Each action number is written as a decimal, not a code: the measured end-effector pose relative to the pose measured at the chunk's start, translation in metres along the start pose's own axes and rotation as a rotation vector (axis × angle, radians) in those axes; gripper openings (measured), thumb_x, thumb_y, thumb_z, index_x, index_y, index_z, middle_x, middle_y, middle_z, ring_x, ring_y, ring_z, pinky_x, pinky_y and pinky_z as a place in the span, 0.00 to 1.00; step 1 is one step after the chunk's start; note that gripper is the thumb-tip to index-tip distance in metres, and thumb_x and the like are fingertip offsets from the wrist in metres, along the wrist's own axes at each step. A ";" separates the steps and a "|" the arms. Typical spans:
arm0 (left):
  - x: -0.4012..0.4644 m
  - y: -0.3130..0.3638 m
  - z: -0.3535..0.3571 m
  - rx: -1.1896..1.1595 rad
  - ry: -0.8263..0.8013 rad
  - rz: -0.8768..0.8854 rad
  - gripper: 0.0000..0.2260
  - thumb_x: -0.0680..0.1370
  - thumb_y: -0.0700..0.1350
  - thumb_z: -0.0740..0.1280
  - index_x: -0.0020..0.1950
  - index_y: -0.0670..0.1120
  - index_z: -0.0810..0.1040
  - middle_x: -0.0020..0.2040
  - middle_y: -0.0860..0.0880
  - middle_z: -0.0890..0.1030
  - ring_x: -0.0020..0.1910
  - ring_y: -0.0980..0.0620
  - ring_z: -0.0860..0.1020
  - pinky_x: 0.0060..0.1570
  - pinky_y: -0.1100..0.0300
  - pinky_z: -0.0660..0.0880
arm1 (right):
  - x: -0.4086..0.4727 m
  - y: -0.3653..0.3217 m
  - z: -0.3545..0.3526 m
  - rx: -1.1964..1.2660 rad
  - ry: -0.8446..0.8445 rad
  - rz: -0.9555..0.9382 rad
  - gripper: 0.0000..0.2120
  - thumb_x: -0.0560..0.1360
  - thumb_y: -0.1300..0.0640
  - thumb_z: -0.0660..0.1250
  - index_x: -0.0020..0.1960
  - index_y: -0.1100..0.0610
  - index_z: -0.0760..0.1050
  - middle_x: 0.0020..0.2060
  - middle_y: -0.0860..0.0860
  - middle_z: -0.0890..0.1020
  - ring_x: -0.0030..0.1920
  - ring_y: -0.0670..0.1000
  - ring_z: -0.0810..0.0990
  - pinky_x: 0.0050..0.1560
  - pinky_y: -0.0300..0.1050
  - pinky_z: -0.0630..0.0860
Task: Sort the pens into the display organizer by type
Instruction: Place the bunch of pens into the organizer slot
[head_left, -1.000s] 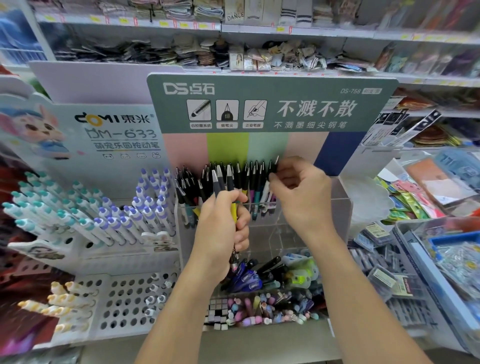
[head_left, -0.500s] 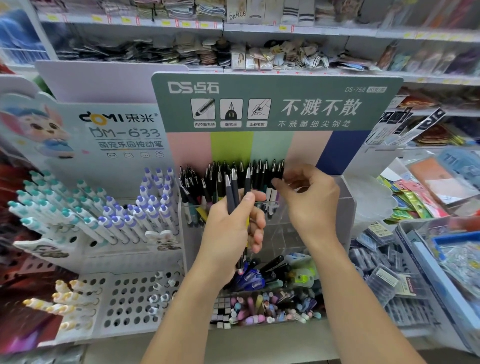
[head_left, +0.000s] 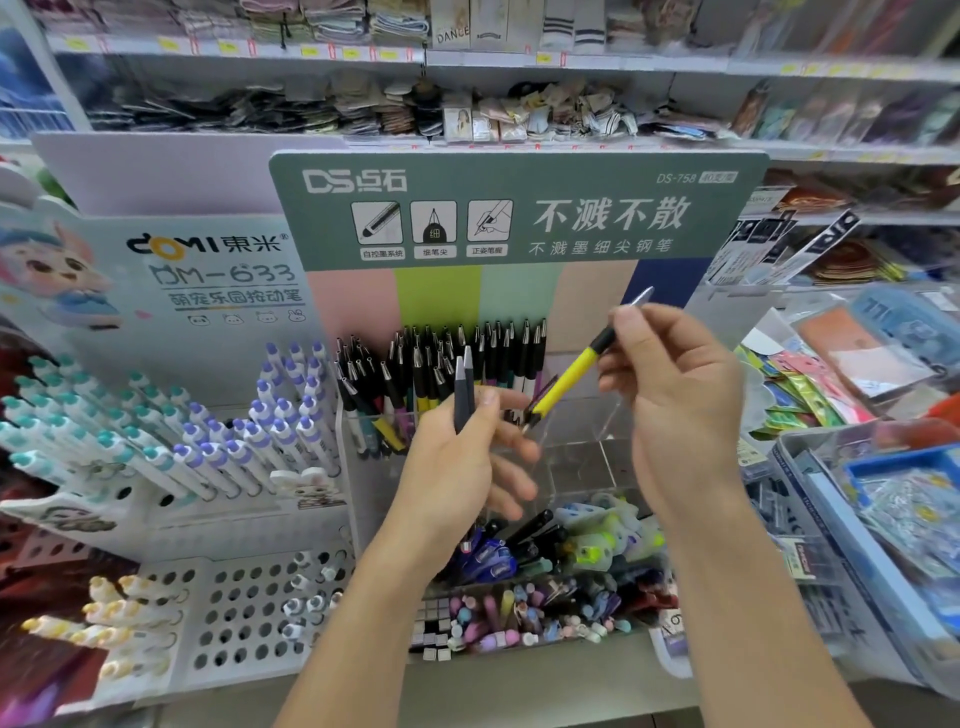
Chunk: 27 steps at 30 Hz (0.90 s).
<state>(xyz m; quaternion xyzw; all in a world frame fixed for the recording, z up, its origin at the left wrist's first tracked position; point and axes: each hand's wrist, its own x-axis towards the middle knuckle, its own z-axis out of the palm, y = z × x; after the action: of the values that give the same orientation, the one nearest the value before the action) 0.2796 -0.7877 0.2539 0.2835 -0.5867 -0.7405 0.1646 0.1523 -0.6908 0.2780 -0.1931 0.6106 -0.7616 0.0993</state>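
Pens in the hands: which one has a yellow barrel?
The yellow pen pinched slanting in the right hand; the left hand holds upright grey pens.

A grey counter (head_left: 519, 691) carries the clear pen organizer (head_left: 587, 457) beside a white perforated pen rack (head_left: 244, 623).

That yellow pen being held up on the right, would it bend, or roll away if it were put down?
The yellow pen looks like a stiff plastic barrel, so it probably won't bend. The right hand lifts it by a fingertip pinch near one end, which suggests it is light. Its round, slim body might roll on a flat surface, though a clip could stop it.
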 end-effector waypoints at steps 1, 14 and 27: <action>0.000 -0.002 -0.001 0.023 0.022 -0.001 0.14 0.86 0.49 0.56 0.52 0.46 0.79 0.31 0.46 0.76 0.23 0.51 0.71 0.20 0.61 0.66 | 0.007 -0.002 -0.003 -0.068 0.034 -0.085 0.06 0.80 0.61 0.69 0.45 0.56 0.81 0.33 0.49 0.82 0.33 0.48 0.80 0.35 0.39 0.79; -0.001 -0.003 -0.003 -0.249 0.092 -0.086 0.13 0.83 0.47 0.54 0.40 0.46 0.69 0.29 0.50 0.64 0.23 0.53 0.58 0.22 0.64 0.54 | 0.027 0.031 0.015 -0.677 -0.166 -0.301 0.07 0.76 0.62 0.72 0.49 0.51 0.83 0.36 0.39 0.81 0.36 0.38 0.80 0.41 0.32 0.76; 0.001 -0.010 -0.009 -0.003 0.097 0.094 0.13 0.86 0.50 0.57 0.50 0.46 0.77 0.28 0.52 0.68 0.24 0.54 0.63 0.24 0.60 0.60 | 0.019 0.042 0.006 -0.680 -0.082 -0.181 0.10 0.72 0.59 0.78 0.50 0.53 0.80 0.37 0.44 0.82 0.39 0.40 0.79 0.39 0.31 0.73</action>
<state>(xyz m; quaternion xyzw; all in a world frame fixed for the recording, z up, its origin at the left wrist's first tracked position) 0.2853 -0.7924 0.2427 0.2908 -0.5897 -0.7182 0.2277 0.1339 -0.7129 0.2418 -0.2988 0.8053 -0.5119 -0.0142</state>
